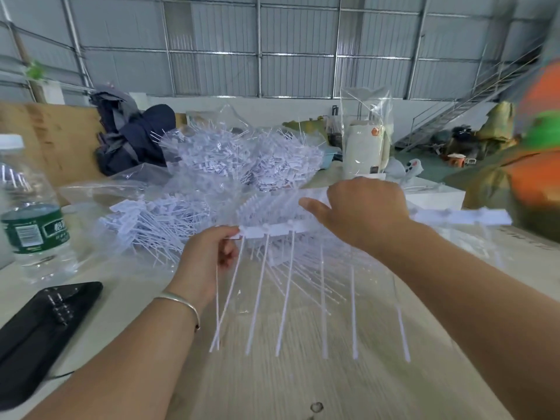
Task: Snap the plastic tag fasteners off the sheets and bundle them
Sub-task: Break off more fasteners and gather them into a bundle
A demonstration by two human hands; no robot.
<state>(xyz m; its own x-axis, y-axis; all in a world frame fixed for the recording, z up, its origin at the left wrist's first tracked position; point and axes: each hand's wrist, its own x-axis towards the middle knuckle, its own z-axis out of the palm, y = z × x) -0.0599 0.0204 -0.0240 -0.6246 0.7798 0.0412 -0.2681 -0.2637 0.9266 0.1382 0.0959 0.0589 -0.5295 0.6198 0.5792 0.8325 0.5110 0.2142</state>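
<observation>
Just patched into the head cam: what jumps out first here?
Both hands hold a white fastener sheet above the table: left hand pinching its left end, right hand over the middle, long stems hanging. Behind lies a heap of loose fasteners; a water bottle stands far left.

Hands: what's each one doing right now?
Left hand: pinched shut on the end of the fastener sheet.
Right hand: resting on the sheet, grip cannot be told.

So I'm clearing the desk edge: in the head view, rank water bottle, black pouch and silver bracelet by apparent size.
1. Black pouch, though nearness to the camera inflates it.
2. Water bottle, not far behind.
3. Silver bracelet.
</observation>
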